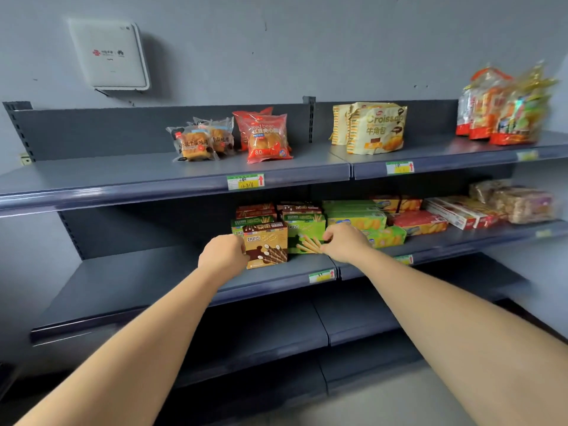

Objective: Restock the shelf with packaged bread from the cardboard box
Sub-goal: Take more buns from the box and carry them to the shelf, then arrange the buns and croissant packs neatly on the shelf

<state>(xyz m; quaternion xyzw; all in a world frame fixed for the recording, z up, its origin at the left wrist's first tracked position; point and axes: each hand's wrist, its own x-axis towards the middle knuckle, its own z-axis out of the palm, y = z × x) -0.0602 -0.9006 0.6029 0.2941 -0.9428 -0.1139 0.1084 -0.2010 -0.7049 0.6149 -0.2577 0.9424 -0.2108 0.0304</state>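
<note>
Worn on the head, wide-angle, facing forward and slightly down at the shelf unit (129, 167) from near, with both forearms (159, 327) reaching in from the bottom edge. Wall (307, 41) along the top, upper shelf's front edge mid-frame, lower shelves (252, 336) beneath.

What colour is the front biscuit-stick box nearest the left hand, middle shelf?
The box is brown and tan, with chocolate-coated sticks pictured. Head view shows it best.

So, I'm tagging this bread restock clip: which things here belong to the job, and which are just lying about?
Job: toast packs, red bean buns, croissant bags, top shelf. No cardboard box in view.
Lying about: biscuit boxes, snack bags, white wall box.
</note>
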